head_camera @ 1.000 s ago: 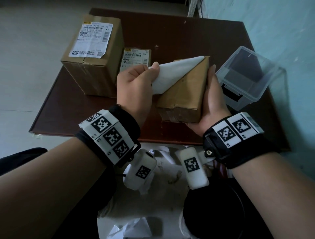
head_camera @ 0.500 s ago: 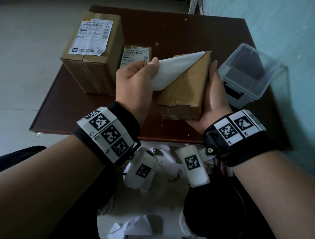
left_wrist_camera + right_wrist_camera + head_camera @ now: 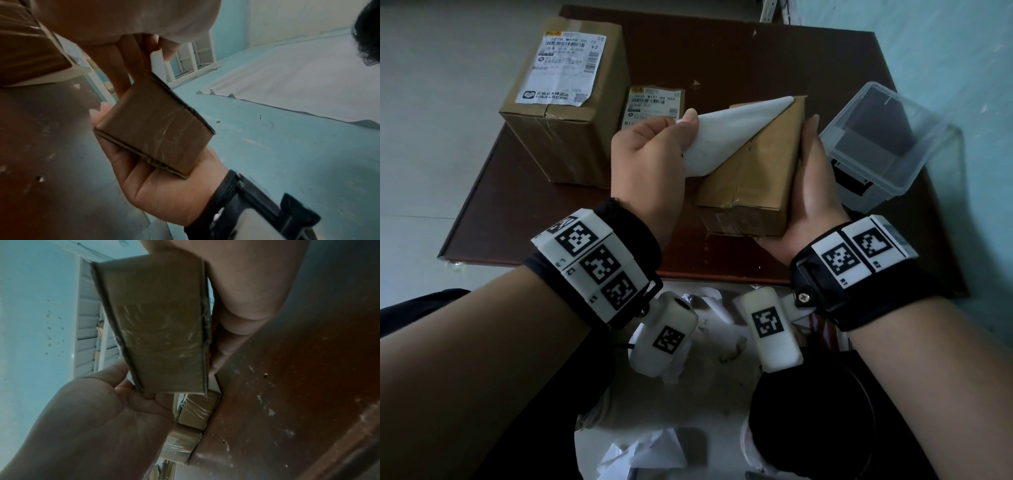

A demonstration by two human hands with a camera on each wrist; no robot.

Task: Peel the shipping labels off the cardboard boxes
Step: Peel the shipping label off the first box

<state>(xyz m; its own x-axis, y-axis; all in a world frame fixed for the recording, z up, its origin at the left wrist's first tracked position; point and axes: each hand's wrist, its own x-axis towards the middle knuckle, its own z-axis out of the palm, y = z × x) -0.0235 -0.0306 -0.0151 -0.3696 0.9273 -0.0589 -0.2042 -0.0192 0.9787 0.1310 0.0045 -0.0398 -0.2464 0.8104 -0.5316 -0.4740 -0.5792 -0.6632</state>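
Observation:
My right hand (image 3: 811,185) grips a small cardboard box (image 3: 753,185) from its right side and underneath, tilted just above the near part of the table. My left hand (image 3: 650,154) pinches the loose corner of its white shipping label (image 3: 736,130), which is peeled back blank side up and still stuck along a diagonal toward the far corner. In the left wrist view the box (image 3: 156,129) lies in the right hand (image 3: 160,191). The right wrist view shows the taped end of the box (image 3: 160,331).
A large box (image 3: 571,137) with a printed label (image 3: 563,66) stands at the table's far left, and a smaller labelled box (image 3: 654,102) sits behind my left hand. A clear plastic bin (image 3: 876,147) is at the right. Crumpled white paper (image 3: 654,452) lies below the brown table's (image 3: 517,212) near edge.

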